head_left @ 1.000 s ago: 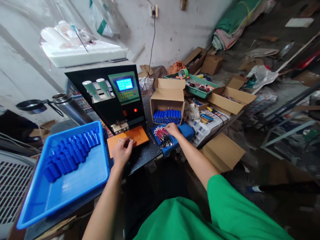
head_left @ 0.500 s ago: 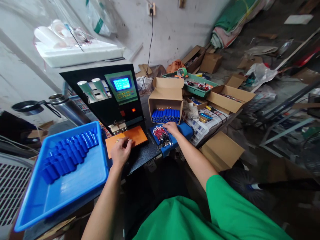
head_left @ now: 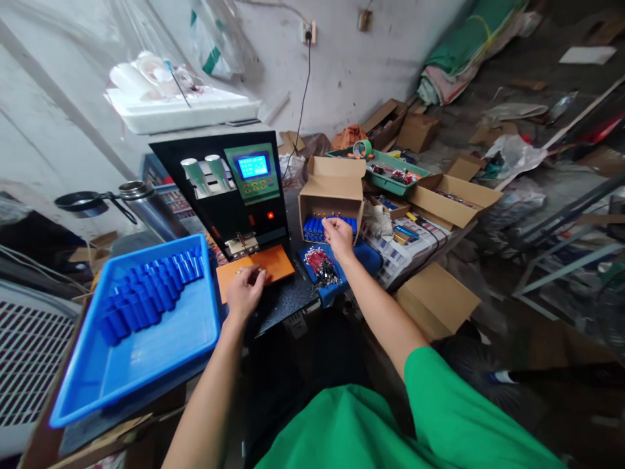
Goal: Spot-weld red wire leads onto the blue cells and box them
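Observation:
My left hand point(head_left: 245, 289) rests on the orange plate point(head_left: 273, 262) in front of the black spot-welding machine point(head_left: 229, 195), its fingers curled together on something I cannot make out. My right hand point(head_left: 338, 234) is raised at the mouth of an open cardboard box point(head_left: 332, 189) that holds a row of blue cylindrical cells point(head_left: 312, 228), its fingers pinched at the cells. Just below it a bundle of red and black wires point(head_left: 319, 266) lies on a blue pad point(head_left: 364, 257).
A blue plastic tray point(head_left: 141, 352) with several blue cells stands at the left. Behind are a steel flask point(head_left: 146, 208), a green tray point(head_left: 385, 166), and more open cartons point(head_left: 452, 198). Another carton point(head_left: 437, 299) sits below the table edge at right.
My right hand has lifted off the wire bundle and moved up to the blue cells in the cardboard box. My left hand stays on the orange plate.

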Demonstrator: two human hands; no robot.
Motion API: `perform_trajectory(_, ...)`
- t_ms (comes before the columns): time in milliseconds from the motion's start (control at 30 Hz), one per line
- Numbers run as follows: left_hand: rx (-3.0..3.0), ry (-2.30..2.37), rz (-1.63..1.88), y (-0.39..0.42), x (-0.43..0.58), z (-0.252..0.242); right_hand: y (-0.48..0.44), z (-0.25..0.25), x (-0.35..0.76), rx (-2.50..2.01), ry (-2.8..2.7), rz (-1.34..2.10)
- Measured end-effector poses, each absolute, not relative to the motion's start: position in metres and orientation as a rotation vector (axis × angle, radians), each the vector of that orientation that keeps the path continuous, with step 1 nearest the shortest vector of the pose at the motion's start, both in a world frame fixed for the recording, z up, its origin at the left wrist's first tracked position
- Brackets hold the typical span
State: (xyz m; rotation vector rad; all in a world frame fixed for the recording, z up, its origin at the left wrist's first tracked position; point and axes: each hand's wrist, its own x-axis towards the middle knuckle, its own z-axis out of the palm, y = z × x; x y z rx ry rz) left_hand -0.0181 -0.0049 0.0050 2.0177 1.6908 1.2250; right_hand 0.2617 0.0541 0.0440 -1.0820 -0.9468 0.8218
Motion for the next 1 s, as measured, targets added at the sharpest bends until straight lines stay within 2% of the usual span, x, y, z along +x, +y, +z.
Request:
perform_trajectory(267, 2.020, 1.673, 1.278, -0.005, -0.018, 0.001, 0.036, 0.048, 0.222, -0.949, -0.684, 1.087)
perform_trajectory(567, 1.793, 1.323, 1.518, -0.045, -0.006, 0.001, 0.003, 0.045, 0.152, -0.794, -0.624, 1.347)
perform_trajectory(1000, 1.434, 1.283, 1.508, -0.078, 0.003, 0.004, -0.030, 0.032, 0.113, -0.812, -0.765, 1.420)
